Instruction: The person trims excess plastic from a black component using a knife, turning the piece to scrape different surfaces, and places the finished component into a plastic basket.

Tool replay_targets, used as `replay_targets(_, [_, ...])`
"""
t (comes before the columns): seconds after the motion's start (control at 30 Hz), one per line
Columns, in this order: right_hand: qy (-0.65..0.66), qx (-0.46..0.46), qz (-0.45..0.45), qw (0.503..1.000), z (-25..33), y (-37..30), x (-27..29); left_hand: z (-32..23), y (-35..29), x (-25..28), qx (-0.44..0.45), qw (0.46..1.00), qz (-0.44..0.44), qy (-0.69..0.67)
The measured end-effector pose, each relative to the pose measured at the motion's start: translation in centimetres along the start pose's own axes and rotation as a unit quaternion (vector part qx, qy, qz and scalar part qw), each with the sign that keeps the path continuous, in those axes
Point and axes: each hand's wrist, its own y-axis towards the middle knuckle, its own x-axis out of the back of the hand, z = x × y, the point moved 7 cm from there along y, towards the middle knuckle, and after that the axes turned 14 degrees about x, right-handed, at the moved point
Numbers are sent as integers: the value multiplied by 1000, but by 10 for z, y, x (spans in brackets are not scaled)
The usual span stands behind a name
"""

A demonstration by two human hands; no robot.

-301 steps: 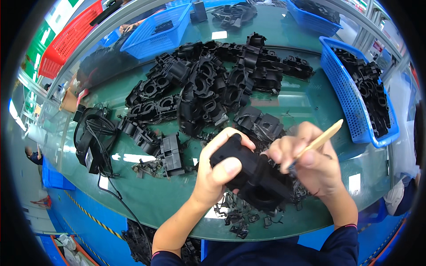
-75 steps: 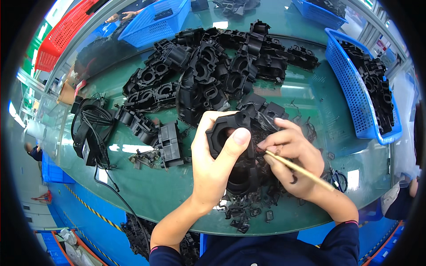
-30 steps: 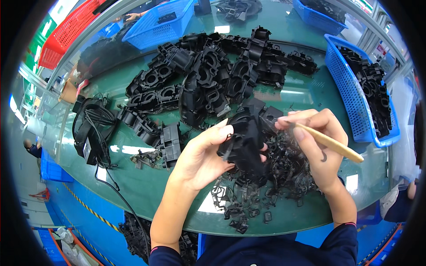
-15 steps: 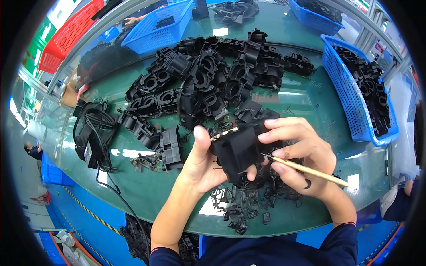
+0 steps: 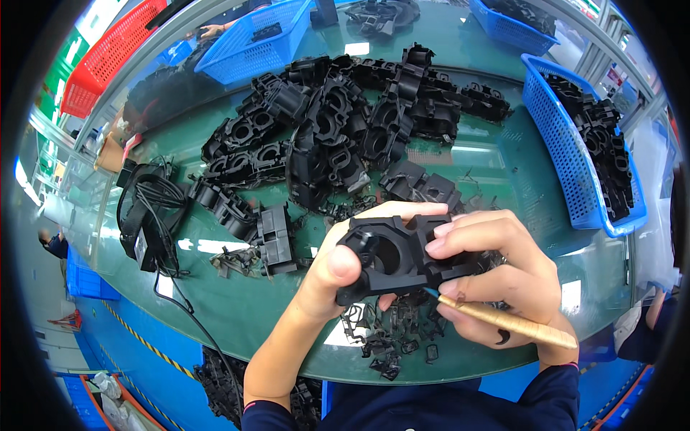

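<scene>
My left hand (image 5: 325,276) grips a black moulded plastic part (image 5: 394,281) with a round opening, thumb on its near left end and fingers behind it. On the part's right side rest fingers of my right hand (image 5: 514,276). That hand also holds a slim knife with a tan wrapped handle (image 5: 514,323); the thin blade meets the part's lower edge. Below the part lie small black plastic scraps (image 5: 388,348) on the green tabletop (image 5: 287,330). A dark crescent-shaped bit clings to my right hand.
Beyond my hands is a heap of black moulded parts (image 5: 330,129). A blue basket (image 5: 568,158) of similar parts stands at the right. Coiled black cable (image 5: 154,197) lies at the left. Another blue basket (image 5: 255,47) and a red basket (image 5: 111,61) are at the back.
The black part has been turned, so its round opening now faces up toward me. My left thumb has moved onto its near end, and the knife sits slightly lower.
</scene>
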Motion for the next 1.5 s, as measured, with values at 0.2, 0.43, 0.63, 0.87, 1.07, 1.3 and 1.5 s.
replay_targets(0.2, [-27, -33, 46, 998, 2, -1, -9, -4, -2, 2, 14, 993, -68, 99])
replay_targets(0.43, [-37, -37, 53, 997, 2, -2, -11, -8, -3, -1, -1, 994, -55, 90])
replay_targets(0.63, [-37, -4, 15, 999, 7, 0, -7, -12, -3, -4, -4, 986, -100, 135])
replay_targets(0.87, [-55, -31, 75, 995, 3, -1, -9, -9, -2, -4, -16, 985, -111, 128])
replay_targets(1.07, [-47, 2, 52, 998, 3, -3, -11, -4, -5, 3, -13, 999, -18, 44])
replay_targets(1.3, [-40, 51, 24, 998, 4, -9, -14, -5, -6, -1, -1, 1000, -16, 11])
replay_targets(1.5, [-64, 80, 4, 995, 8, -9, -16, -4, -5, 2, -25, 999, -31, -14])
